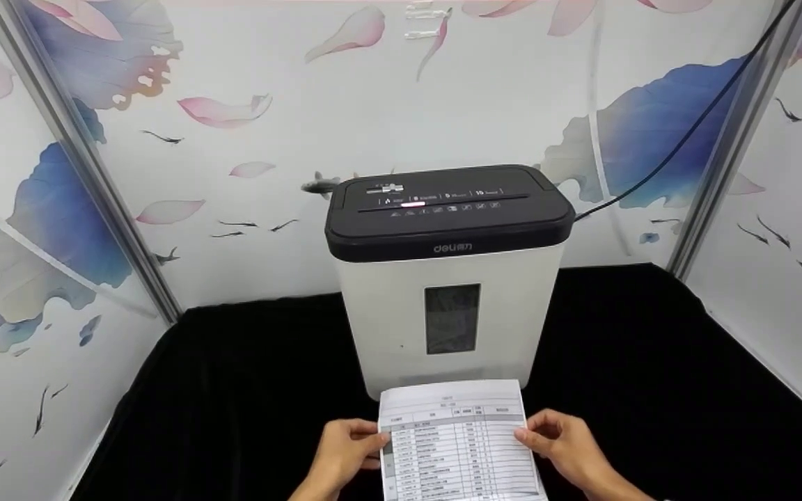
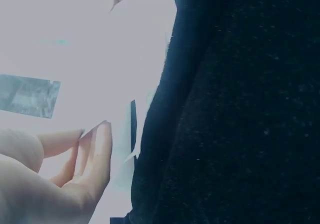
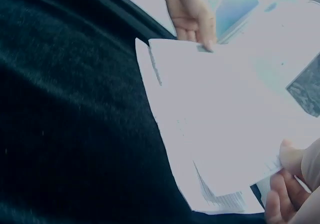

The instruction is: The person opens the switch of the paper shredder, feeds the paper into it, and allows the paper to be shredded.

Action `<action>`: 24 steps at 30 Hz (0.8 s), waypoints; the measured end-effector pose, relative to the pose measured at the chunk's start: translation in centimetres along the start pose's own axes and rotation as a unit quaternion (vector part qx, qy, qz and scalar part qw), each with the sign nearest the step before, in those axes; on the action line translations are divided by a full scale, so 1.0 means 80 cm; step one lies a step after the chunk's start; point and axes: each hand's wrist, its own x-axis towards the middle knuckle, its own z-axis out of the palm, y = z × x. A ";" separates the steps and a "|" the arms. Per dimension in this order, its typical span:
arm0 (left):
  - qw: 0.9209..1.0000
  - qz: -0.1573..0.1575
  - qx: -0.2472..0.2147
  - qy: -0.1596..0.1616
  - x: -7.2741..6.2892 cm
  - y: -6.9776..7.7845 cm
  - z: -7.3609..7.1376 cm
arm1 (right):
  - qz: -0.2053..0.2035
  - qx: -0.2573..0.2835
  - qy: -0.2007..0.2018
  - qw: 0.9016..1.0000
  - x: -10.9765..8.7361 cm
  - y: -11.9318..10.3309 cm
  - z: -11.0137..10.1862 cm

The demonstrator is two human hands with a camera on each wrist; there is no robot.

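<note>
A white sheet of paper (image 1: 464,452) printed with a table is held by both hands at the bottom of the head view. My left hand (image 1: 340,454) pinches its left edge between thumb and fingers, and my right hand (image 1: 571,444) pinches the right edge. More paper (image 3: 167,149) shows under the sheet in the right wrist view; whether it is held too cannot be told. Just beyond stands a paper shredder (image 1: 387,299) with a white body and black lid (image 1: 498,226). Its feed slot (image 1: 470,200) runs across the top, with a small lit strip.
Black cloth (image 1: 255,390) covers the surface around the shredder. Patterned panels with metal posts (image 1: 88,167) enclose the back and sides. A black cable (image 1: 686,139) rises from the shredder's right rear. A dark window (image 1: 452,320) is set in the shredder's front.
</note>
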 end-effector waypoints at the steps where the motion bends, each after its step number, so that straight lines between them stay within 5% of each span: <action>1: 1.000 -0.001 -0.003 0.002 0.000 0.001 -0.001 | -0.003 0.001 -0.002 1.000 0.001 -0.001 -0.001; 13: 1.000 0.004 -0.007 0.006 0.003 0.012 -0.013 | -0.079 -0.009 -0.036 0.996 0.009 -0.012 -0.023; 24: 0.999 0.051 0.007 0.013 0.003 0.036 -0.020 | -0.147 -0.040 -0.053 0.987 0.015 -0.023 -0.033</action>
